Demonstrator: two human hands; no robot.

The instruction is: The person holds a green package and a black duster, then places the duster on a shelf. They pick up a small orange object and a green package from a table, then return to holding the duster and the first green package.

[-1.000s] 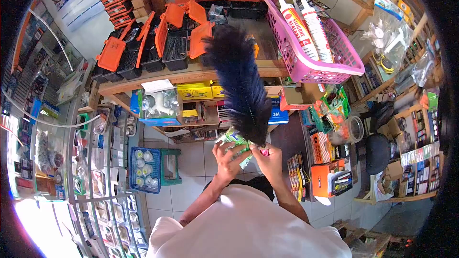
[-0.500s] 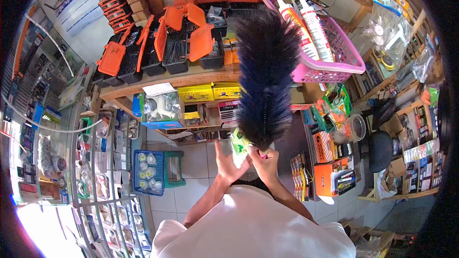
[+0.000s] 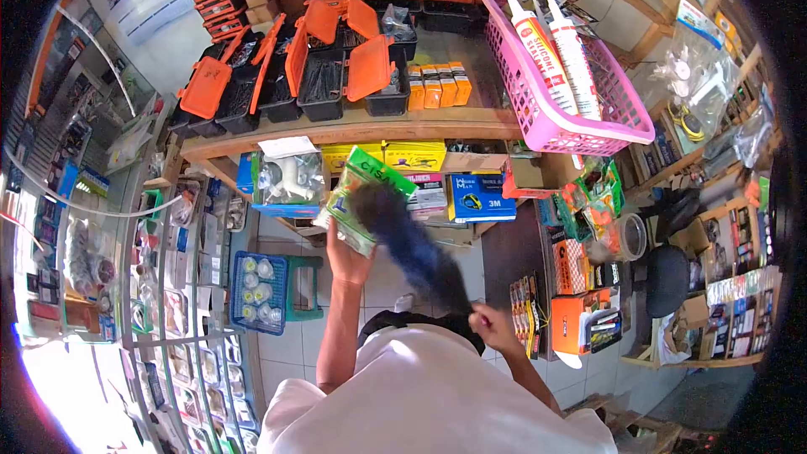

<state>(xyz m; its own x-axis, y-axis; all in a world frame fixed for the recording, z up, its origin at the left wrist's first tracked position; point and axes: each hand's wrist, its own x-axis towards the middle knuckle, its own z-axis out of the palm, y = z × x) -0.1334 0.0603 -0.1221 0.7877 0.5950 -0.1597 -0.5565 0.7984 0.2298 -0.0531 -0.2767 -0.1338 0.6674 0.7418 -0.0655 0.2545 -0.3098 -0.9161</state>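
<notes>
My left hand (image 3: 349,254) is closed on a clear plastic packet with a green header (image 3: 363,170), held up in front of the shelf. Dark blue-black bristles of a fluffy duster (image 3: 420,256) lie across the packet's face, blurred by motion. My right hand (image 3: 494,325), near my right hip, is wrapped round the duster's handle; a small reddish bit shows at the fist. The packet's contents are hard to make out behind the bristles.
On the wooden shelf (image 3: 353,130) stand black bins with orange lids (image 3: 321,84), small orange boxes (image 3: 439,88) and a pink basket (image 3: 580,141) with sealant tubes. A blue crate (image 3: 259,324) and green stool (image 3: 303,286) are at lower left; a glass display rack runs along the left.
The duster has swung from upright before the shelf down onto the packet. My right hand has dropped toward my right hip; my left hand has risen leftward with the packet.
</notes>
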